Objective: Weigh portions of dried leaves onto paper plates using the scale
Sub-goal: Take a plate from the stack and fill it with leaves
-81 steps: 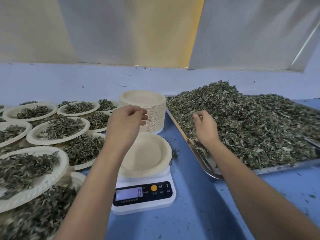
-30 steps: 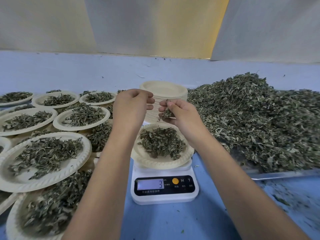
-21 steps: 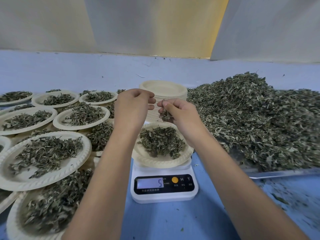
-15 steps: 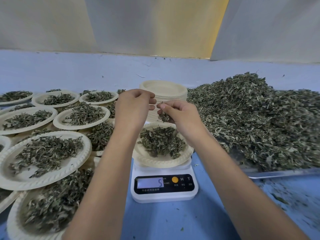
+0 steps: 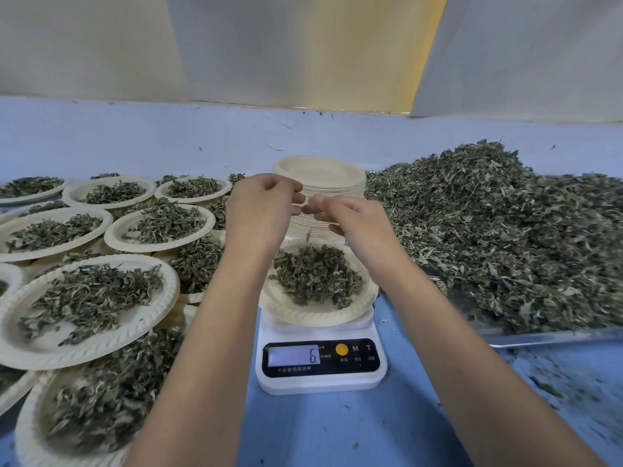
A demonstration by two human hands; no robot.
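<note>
A white digital scale (image 5: 320, 364) stands on the blue table and its display reads 6. On it sits a paper plate (image 5: 303, 315) with a heap of dried leaves (image 5: 317, 274). Both hands hover just above the plate's far edge. My left hand (image 5: 263, 210) has its fingers curled against the thumb, and nothing shows in it. My right hand (image 5: 350, 220) faces it with fingertips drawn together, almost touching the left. A small leaf bit (image 5: 308, 234) falls below them. No leaves show in my right fingers.
A stack of empty paper plates (image 5: 323, 170) stands behind the hands. A big pile of loose dried leaves (image 5: 505, 230) fills a metal tray (image 5: 539, 337) on the right. Several filled plates (image 5: 84, 291) overlap on the left. Leaf crumbs dot the blue tabletop.
My right hand brought leaves from the tray pile over the plate and dropped them. The clump it held is gone, and the display rose from 0 to 6.
</note>
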